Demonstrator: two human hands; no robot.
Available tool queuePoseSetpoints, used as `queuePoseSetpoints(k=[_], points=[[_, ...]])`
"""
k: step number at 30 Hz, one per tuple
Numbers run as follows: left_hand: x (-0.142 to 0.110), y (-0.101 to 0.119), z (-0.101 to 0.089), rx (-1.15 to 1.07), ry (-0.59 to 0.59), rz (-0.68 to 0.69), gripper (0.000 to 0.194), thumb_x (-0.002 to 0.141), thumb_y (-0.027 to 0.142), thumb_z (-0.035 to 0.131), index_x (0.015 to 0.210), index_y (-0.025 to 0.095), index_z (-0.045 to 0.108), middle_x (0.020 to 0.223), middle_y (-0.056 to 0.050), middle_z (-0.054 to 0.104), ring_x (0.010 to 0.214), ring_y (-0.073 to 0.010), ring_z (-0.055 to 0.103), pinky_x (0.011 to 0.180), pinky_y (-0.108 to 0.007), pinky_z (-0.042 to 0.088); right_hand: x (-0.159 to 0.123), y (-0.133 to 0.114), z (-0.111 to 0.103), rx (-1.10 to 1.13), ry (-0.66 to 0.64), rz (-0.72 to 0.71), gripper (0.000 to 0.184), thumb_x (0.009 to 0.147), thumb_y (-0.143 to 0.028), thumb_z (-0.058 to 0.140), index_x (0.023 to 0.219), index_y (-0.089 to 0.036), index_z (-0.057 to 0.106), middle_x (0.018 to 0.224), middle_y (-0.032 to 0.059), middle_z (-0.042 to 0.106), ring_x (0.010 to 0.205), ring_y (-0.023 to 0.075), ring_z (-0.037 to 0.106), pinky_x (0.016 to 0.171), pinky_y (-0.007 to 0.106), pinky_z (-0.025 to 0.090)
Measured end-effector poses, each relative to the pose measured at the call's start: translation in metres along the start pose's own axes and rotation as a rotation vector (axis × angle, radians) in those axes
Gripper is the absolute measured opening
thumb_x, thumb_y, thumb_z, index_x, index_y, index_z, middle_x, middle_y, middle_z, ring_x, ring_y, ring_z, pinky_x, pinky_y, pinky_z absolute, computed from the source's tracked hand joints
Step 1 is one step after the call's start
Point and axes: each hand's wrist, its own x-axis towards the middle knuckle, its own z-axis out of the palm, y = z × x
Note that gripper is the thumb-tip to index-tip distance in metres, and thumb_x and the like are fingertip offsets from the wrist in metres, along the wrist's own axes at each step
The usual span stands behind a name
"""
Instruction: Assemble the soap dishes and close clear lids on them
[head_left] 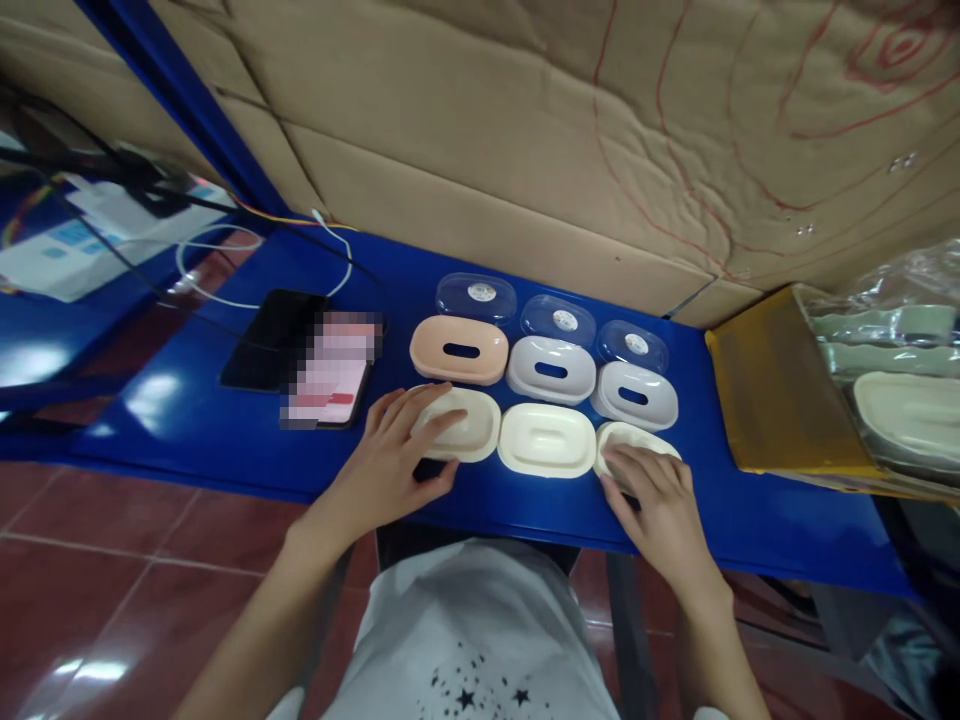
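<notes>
Three rows of oval soap dish parts lie on the blue table. My left hand [401, 440] is around the left end of a cream soap dish base [478, 432] in the near row, thumb at its near edge and fingers over its top and far edge. At the row's right end, my right hand [660, 495] curls over another cream soap dish base [624, 436], partly hiding it. Between them sits a third cream base [547, 441], untouched. Behind are a peach slotted tray [427, 350] and two white slotted trays [551, 390] [660, 408].
Clear lids [457, 297] with round stickers form the far row, before a cardboard wall [480, 190]. A phone [341, 385] with a lit, blurred screen and a black flat object [259, 345] lie left. An open carton [780, 400] with wrapped dishes stands right.
</notes>
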Motion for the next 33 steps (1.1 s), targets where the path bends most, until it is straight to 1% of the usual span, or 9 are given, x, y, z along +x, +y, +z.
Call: queuePoseSetpoints(k=[5, 9, 13, 16, 18, 21, 24, 27, 33], points=[[-0.001, 0.002, -0.003, -0.021, 0.009, -0.022, 0.051, 0.098, 0.025, 0.064, 0.147, 0.024, 0.052, 0.16, -0.019, 0.052, 0.149, -0.0397, 0.05, 0.122, -0.065, 0.039, 0.033, -0.003, -0.016, 0.054, -0.01, -0.113, 0.028, 0.107, -0.032, 0.063, 0.134, -0.023, 0.067, 0.136, 0.0133, 0.075, 0.122, 0.0329, 0.07, 0.101, 0.051, 0.049], [-0.002, 0.002, -0.004, -0.042, -0.013, -0.035, 0.055, 0.096, 0.022, 0.063, 0.149, 0.024, 0.051, 0.164, -0.018, 0.047, 0.152, -0.0401, 0.046, 0.124, -0.066, 0.037, 0.083, -0.015, -0.021, 0.123, -0.06, -0.285, 0.038, 0.108, -0.038, 0.06, 0.144, -0.025, 0.063, 0.148, 0.0147, 0.067, 0.134, 0.0341, 0.064, 0.109, 0.054, 0.049], [-0.007, 0.003, -0.006, -0.098, -0.01, -0.084, 0.06, 0.096, 0.019, 0.063, 0.154, 0.026, 0.047, 0.167, -0.016, 0.042, 0.153, -0.0381, 0.044, 0.124, -0.062, 0.04, 0.15, -0.029, -0.006, 0.154, -0.148, -0.41, 0.049, 0.11, -0.044, 0.056, 0.155, -0.024, 0.054, 0.162, 0.0183, 0.055, 0.147, 0.035, 0.054, 0.119, 0.057, 0.041], [-0.017, 0.004, -0.007, -0.136, 0.02, -0.16, 0.064, 0.1, 0.021, 0.063, 0.159, 0.028, 0.041, 0.166, -0.016, 0.042, 0.153, -0.0352, 0.045, 0.123, -0.058, 0.044, 0.193, -0.04, 0.013, 0.141, -0.259, -0.38, 0.066, 0.107, -0.049, 0.06, 0.164, -0.02, 0.043, 0.172, 0.0235, 0.041, 0.155, 0.039, 0.045, 0.124, 0.062, 0.032], [-0.024, 0.005, -0.006, -0.151, 0.04, -0.212, 0.068, 0.101, 0.023, 0.065, 0.162, 0.029, 0.037, 0.167, -0.016, 0.04, 0.153, -0.0344, 0.045, 0.124, -0.057, 0.045, 0.212, -0.047, 0.025, 0.151, -0.339, -0.356, 0.074, 0.104, -0.052, 0.064, 0.167, -0.024, 0.037, 0.174, 0.022, 0.038, 0.158, 0.0401, 0.042, 0.124, 0.064, 0.03], [-0.033, 0.004, -0.002, -0.178, 0.059, -0.262, 0.074, 0.101, 0.025, 0.067, 0.165, 0.033, 0.032, 0.169, -0.015, 0.038, 0.156, -0.0342, 0.043, 0.125, -0.057, 0.044, 0.227, -0.056, 0.037, 0.176, -0.401, -0.346, 0.078, 0.102, -0.053, 0.066, 0.169, -0.029, 0.034, 0.174, 0.0174, 0.042, 0.157, 0.0404, 0.041, 0.122, 0.063, 0.032], [-0.033, 0.003, 0.001, -0.186, 0.072, -0.309, 0.078, 0.102, 0.027, 0.069, 0.167, 0.034, 0.028, 0.17, -0.016, 0.037, 0.157, -0.0351, 0.042, 0.125, -0.058, 0.044, 0.234, -0.064, 0.042, 0.152, -0.411, -0.306, 0.084, 0.098, -0.055, 0.07, 0.168, -0.025, 0.036, 0.172, 0.0192, 0.043, 0.151, 0.0441, 0.045, 0.117, 0.062, 0.036], [-0.029, 0.003, 0.002, -0.176, 0.078, -0.343, 0.083, 0.1, 0.03, 0.073, 0.168, 0.034, 0.026, 0.165, -0.016, 0.045, 0.153, -0.0363, 0.048, 0.124, -0.06, 0.045, 0.238, -0.068, 0.039, 0.145, -0.424, -0.268, 0.085, 0.094, -0.057, 0.074, 0.165, -0.023, 0.041, 0.163, 0.0195, 0.053, 0.14, 0.0445, 0.052, 0.109, 0.058, 0.041], [-0.024, 0.004, 0.004, -0.193, 0.124, -0.367, 0.088, 0.098, 0.032, 0.078, 0.169, 0.033, 0.025, 0.159, -0.015, 0.052, 0.148, -0.0348, 0.053, 0.123, -0.058, 0.046, 0.224, -0.054, 0.021, 0.211, -0.264, -0.272, 0.064, 0.09, -0.048, 0.078, 0.146, -0.024, 0.056, 0.149, 0.0164, 0.064, 0.134, 0.043, 0.056, 0.107, 0.058, 0.042]])
